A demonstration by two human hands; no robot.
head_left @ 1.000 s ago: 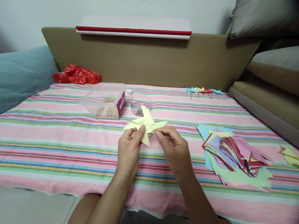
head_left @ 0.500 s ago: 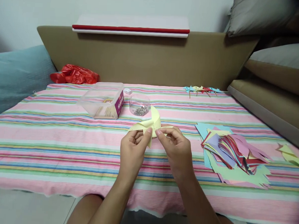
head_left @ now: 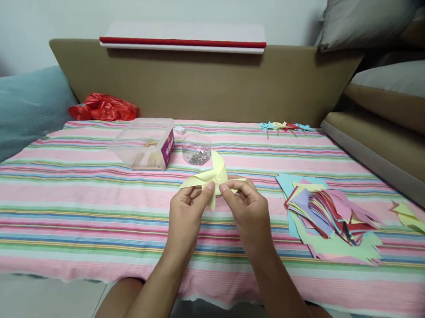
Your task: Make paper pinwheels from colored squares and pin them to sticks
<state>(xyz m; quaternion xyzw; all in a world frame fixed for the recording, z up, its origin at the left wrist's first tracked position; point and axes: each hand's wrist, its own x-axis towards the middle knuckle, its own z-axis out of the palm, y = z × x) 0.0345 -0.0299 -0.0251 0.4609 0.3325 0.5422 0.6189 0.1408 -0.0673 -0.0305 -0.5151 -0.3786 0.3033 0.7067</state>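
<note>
A yellow paper pinwheel (head_left: 219, 168) is up in both hands, on the near side of a clear round tub (head_left: 189, 147) and slightly to its right. The left hand (head_left: 184, 212) is clamped on it, the thumb pressed on the front beside the middle and the fingers curled behind, so one blade reaches out over the left knuckles. The right hand (head_left: 250, 213) pinches it just right of the middle between thumb and forefinger, and another blade runs out behind those fingers. A third blade stands up above both thumbs, and a fourth hangs down between them. The fingertips at the back are hidden, so exactly how they meet the paper is hard to say. Small silver bits (head_left: 199, 158) lie inside the tub. Just left of the tub sits a clear box (head_left: 138, 136) with thin sticks (head_left: 149, 160); well right and nearer lies a pile of coloured paper (head_left: 324, 210).
</note>
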